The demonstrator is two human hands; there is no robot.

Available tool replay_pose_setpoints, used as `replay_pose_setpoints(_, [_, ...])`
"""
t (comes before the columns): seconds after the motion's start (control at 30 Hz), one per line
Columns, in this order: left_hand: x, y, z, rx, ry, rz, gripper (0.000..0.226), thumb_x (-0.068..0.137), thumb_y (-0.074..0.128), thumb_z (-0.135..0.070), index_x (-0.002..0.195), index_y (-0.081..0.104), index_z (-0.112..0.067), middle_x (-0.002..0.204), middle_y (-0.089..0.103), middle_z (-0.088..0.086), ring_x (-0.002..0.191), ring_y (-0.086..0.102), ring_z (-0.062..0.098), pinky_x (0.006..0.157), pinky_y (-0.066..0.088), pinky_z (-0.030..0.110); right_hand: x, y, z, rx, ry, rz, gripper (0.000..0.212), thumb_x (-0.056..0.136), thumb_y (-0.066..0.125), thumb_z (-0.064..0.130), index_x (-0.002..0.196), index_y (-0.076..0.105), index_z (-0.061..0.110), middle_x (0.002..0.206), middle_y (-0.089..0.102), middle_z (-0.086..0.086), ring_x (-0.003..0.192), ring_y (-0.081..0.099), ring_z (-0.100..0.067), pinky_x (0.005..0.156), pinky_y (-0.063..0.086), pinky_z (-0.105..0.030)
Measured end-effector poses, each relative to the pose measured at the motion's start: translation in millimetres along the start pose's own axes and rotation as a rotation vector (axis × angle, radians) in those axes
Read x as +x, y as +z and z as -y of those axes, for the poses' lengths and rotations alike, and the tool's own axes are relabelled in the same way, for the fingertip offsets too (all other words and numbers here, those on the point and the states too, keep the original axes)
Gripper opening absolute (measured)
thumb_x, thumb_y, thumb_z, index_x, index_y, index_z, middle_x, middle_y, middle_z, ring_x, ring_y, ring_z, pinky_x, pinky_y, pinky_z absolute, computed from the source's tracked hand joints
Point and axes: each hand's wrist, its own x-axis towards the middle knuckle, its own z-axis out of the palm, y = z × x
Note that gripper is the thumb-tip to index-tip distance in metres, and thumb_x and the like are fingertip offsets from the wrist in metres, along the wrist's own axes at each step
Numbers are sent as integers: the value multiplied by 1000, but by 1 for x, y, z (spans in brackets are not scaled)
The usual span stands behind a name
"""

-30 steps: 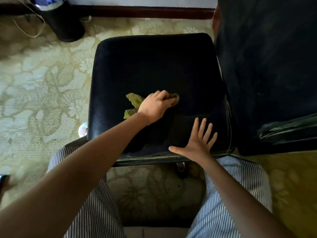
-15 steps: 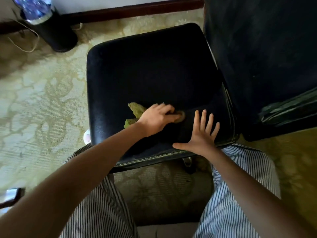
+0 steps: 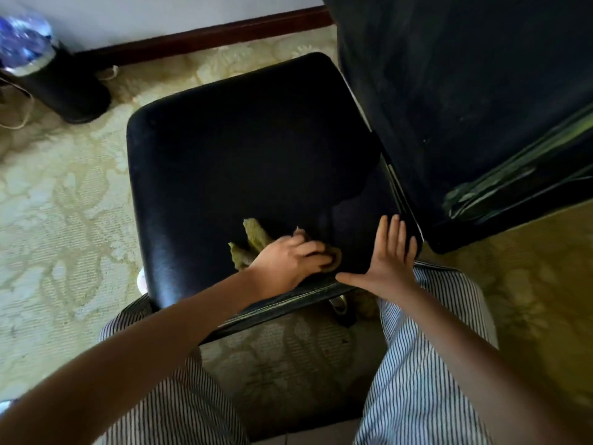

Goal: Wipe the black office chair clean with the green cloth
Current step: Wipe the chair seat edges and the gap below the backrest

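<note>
The black office chair's seat fills the middle of the head view, with its tall backrest rising at the right. My left hand grips the bunched green cloth and presses it on the seat near the front edge. Part of the cloth sticks out to the left of the hand, and a bit shows under the fingertips. My right hand lies flat with fingers spread on the seat's front right corner, just right of the left hand.
A black cylindrical bin with a shiny liner stands at the back left by the wall's wooden skirting. Patterned cream carpet surrounds the chair. My knees in striped trousers flank the chair's front edge.
My left hand has drawn the cloth back across the seat toward the front edge. The right hand has stayed flat at the front right corner, and my view has swung a little.
</note>
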Motion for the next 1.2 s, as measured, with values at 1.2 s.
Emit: replay_pose_setpoints(1.2, [145,9,38,-323,-525,-195,15,88,55,-12,97,64,-5,99,56,14,89,58,31,78,49,40,8,-4,-4,18,-31,28,138,65,66,70,141,-30,8,148,-35,-15,137,-33,-27,107,-22,-42])
